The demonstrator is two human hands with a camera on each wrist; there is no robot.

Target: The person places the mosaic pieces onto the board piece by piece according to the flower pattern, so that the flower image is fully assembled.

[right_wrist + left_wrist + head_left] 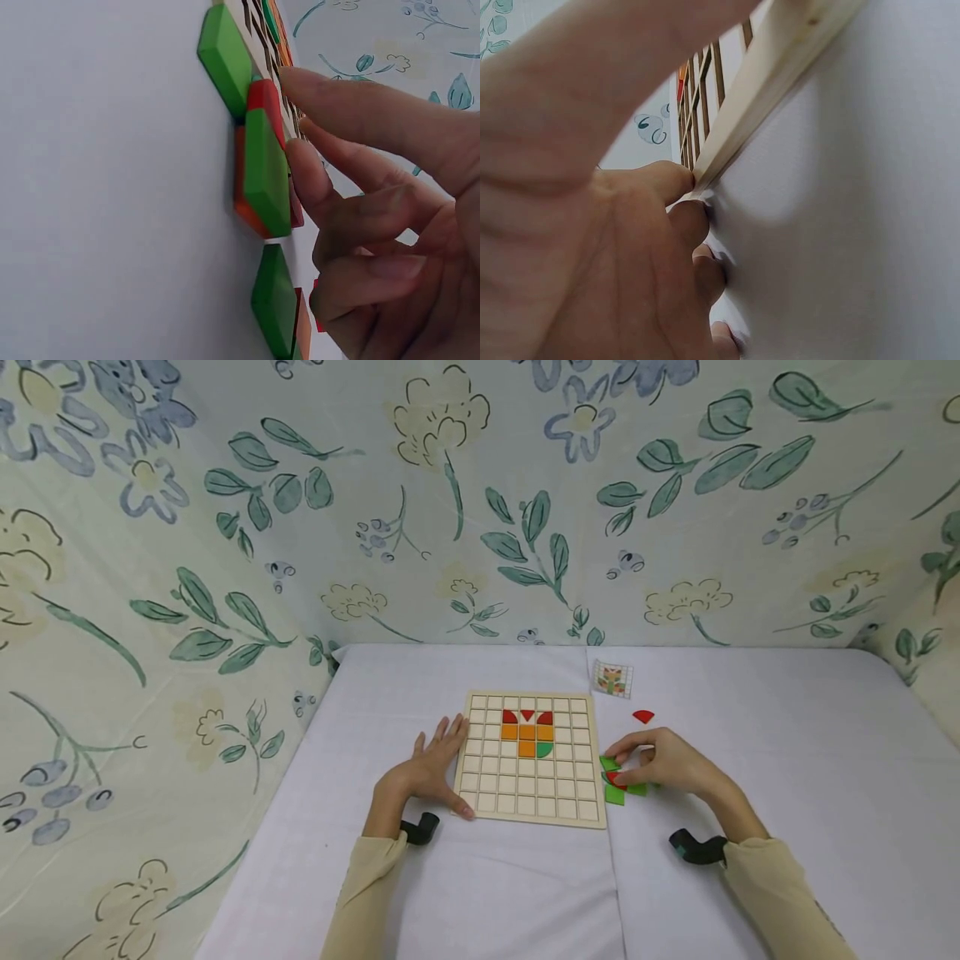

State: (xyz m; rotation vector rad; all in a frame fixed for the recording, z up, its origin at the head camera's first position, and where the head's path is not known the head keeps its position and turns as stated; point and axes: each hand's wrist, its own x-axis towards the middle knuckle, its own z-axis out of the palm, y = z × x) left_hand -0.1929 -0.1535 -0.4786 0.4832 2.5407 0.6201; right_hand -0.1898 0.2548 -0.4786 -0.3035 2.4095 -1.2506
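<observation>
A square wooden grid board (491, 768) lies on the table, with red pieces (545, 717), orange squares (527, 732) and a green quarter-circle piece (544, 749) in its upper middle cells. My left hand (429, 772) rests along the board's left side, its fingers spread at the edge and its thumb by the near corner. Right of the board, my right hand (667, 764) hovers over a small pile of green tiles (615, 795). A red piece (263, 99) lies among them, close to the fingertips. In the right wrist view, thumb and fingers are apart with nothing between them.
A small card with a coloured grid picture (613, 679) lies beyond the board's far right corner. A loose red piece (643, 717) sits between the card and my right hand. White cloth (525, 885) covers the table, and a floral curtain (480, 527) hangs behind.
</observation>
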